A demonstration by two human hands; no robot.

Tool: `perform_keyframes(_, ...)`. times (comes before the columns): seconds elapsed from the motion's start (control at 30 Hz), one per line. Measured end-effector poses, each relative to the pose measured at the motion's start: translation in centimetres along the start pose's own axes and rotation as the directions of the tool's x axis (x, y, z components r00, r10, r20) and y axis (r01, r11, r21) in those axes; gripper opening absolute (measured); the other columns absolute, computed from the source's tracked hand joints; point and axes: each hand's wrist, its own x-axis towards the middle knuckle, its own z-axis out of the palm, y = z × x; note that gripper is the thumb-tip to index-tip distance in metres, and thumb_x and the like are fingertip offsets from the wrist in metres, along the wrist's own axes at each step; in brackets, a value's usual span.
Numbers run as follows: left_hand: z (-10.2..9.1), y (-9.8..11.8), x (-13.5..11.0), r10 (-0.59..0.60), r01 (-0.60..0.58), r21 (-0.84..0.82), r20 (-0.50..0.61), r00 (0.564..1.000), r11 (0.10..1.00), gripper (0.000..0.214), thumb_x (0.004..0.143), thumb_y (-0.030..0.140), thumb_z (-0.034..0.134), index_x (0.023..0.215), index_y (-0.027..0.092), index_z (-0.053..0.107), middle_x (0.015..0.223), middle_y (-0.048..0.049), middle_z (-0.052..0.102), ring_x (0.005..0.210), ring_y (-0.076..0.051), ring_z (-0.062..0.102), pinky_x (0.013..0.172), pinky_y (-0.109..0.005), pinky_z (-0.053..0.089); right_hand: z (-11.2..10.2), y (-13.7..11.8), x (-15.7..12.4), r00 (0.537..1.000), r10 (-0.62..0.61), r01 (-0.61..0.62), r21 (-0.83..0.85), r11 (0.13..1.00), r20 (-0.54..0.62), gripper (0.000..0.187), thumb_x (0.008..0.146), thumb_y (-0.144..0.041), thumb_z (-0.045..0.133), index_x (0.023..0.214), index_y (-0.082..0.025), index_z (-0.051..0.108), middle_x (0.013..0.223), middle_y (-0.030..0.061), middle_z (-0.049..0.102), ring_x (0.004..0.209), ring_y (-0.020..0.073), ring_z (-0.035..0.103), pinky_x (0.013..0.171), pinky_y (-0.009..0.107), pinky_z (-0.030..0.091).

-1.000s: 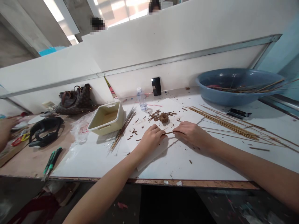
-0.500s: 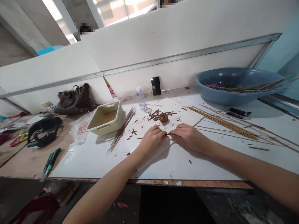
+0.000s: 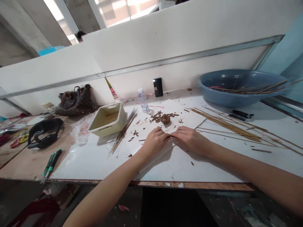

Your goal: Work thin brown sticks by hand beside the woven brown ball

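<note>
My left hand (image 3: 154, 141) and my right hand (image 3: 189, 138) meet low over the white sheet, fingertips almost touching. Both are closed, pinching a thin brown stick (image 3: 169, 136) that is mostly hidden by the fingers. Just beyond them lies a lump of brown paste (image 3: 165, 119), with short broken brown pieces (image 3: 156, 118) scattered around it. Right of my right hand rests a bundle of thin tan sticks (image 3: 227, 124). To the left of my left hand is a bundle of darker thin sticks and wires (image 3: 124, 130).
A cream plastic basket (image 3: 106, 129) stands left, a water bottle (image 3: 143, 101) and a phone (image 3: 158, 87) at the back. A blue basin (image 3: 236, 97) holding long sticks is at the back right. Cutters (image 3: 50, 164), a black headset (image 3: 44, 134) and a handbag (image 3: 74, 102) lie far left.
My fingertips have drawn slightly closer together, so less of the brown stick shows between them. Otherwise the table looks the same.
</note>
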Motion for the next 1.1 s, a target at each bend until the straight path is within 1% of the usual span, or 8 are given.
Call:
perform_keyframes(0.2, 0.26, 0.05, -0.15, -0.031, 0.031, -0.005, 0.007, 0.999, 1.000, 0.025, 0.112, 0.023, 0.059, 0.096, 0.023, 0.078, 0.083, -0.0068, 0.078, 0.084, -0.025, 0.069, 0.079, -0.043, 0.061, -0.09, -0.10, -0.12, 1.000, 0.008, -0.008, -0.011, 1.000, 0.013, 0.023, 0.116, -0.025, 0.050, 0.120, -0.020, 0.072, 0.096, 0.0094, 0.079, 0.089, 0.0267, 0.070, 0.083, 0.044, 0.060)
perform_keyframes(0.3, 0.27, -0.04, -0.14, -0.022, 0.022, 0.003, -0.004, 1.000, 1.000, 0.025, 0.113, 0.024, 0.058, 0.098, 0.022, 0.078, 0.085, -0.0073, 0.079, 0.084, -0.025, 0.068, 0.078, -0.043, 0.061, -0.01, 0.15, -0.15, 1.000, 0.000, 0.000, 0.013, 1.000, -0.002, 0.024, 0.116, -0.026, 0.049, 0.126, -0.021, 0.071, 0.101, 0.0100, 0.080, 0.091, 0.0271, 0.071, 0.085, 0.046, 0.061)
perform_keyframes(0.43, 0.22, -0.13, -0.12, -0.005, 0.005, 0.006, -0.012, 1.000, 1.000, 0.022, 0.113, 0.024, 0.060, 0.100, 0.021, 0.078, 0.087, -0.0068, 0.080, 0.085, -0.025, 0.068, 0.080, -0.042, 0.061, 0.19, 0.14, -0.15, 1.000, -0.009, 0.009, -0.005, 1.000, -0.029, 0.024, 0.116, -0.026, 0.050, 0.129, -0.021, 0.069, 0.106, 0.0109, 0.080, 0.095, 0.0287, 0.071, 0.088, 0.048, 0.061)
perform_keyframes(0.57, 0.30, -0.17, -0.22, -0.010, 0.010, -0.011, -0.003, 1.000, 1.000, 0.021, 0.111, 0.021, 0.062, 0.097, 0.021, 0.077, 0.085, -0.0057, 0.079, 0.084, -0.025, 0.068, 0.081, -0.042, 0.060, 0.15, -0.20, -0.08, 1.000, -0.011, 0.011, -0.016, 1.000, 0.008, 0.025, 0.117, -0.024, 0.048, 0.126, -0.019, 0.071, 0.102, 0.0105, 0.078, 0.093, 0.0277, 0.069, 0.088, 0.047, 0.060)
perform_keyframes(0.73, 0.32, -0.14, -0.23, -0.006, 0.007, -0.018, 0.026, 1.000, 1.000, 0.027, 0.113, 0.022, 0.058, 0.092, 0.022, 0.076, 0.083, -0.0063, 0.078, 0.084, -0.025, 0.068, 0.079, -0.041, 0.060, -0.02, -0.06, -0.08, 0.999, -0.034, 0.035, -0.006, 0.999, 0.036, 0.026, 0.116, -0.021, 0.047, 0.120, -0.019, 0.073, 0.096, 0.0095, 0.077, 0.089, 0.0266, 0.069, 0.084, 0.044, 0.060)
perform_keyframes(0.87, 0.07, -0.16, -0.11, -0.023, 0.023, -0.012, 0.014, 1.000, 1.000, 0.024, 0.111, 0.022, 0.060, 0.095, 0.022, 0.078, 0.083, -0.0068, 0.078, 0.085, -0.025, 0.069, 0.079, -0.042, 0.061, 0.04, 0.17, -0.16, 1.000, -0.014, 0.015, 0.022, 1.000, -0.018, 0.024, 0.116, -0.022, 0.051, 0.126, -0.020, 0.073, 0.099, 0.0099, 0.080, 0.092, 0.0272, 0.072, 0.085, 0.045, 0.062)
perform_keyframes(0.97, -0.08, -0.32, -0.12, -0.035, 0.035, -0.011, -0.004, 0.999, 0.999, 0.021, 0.110, 0.023, 0.061, 0.101, 0.022, 0.079, 0.086, -0.0072, 0.080, 0.086, -0.025, 0.069, 0.077, -0.041, 0.061, 0.24, 0.33, -0.15, 0.998, -0.008, 0.008, -0.003, 1.000, -0.069, 0.026, 0.115, -0.023, 0.052, 0.133, -0.021, 0.071, 0.106, 0.0114, 0.081, 0.095, 0.0289, 0.073, 0.086, 0.047, 0.064)
perform_keyframes(1.1, 0.05, -0.33, -0.17, -0.006, 0.006, 0.005, -0.009, 1.000, 1.000, 0.024, 0.111, 0.022, 0.060, 0.096, 0.022, 0.079, 0.085, -0.0064, 0.080, 0.083, -0.024, 0.069, 0.078, -0.040, 0.061, 0.53, 0.47, -0.12, 0.996, -0.034, 0.031, -0.031, 0.999, -0.080, 0.025, 0.115, -0.028, 0.054, 0.133, -0.020, 0.070, 0.109, 0.0125, 0.082, 0.094, 0.0296, 0.074, 0.086, 0.048, 0.064)
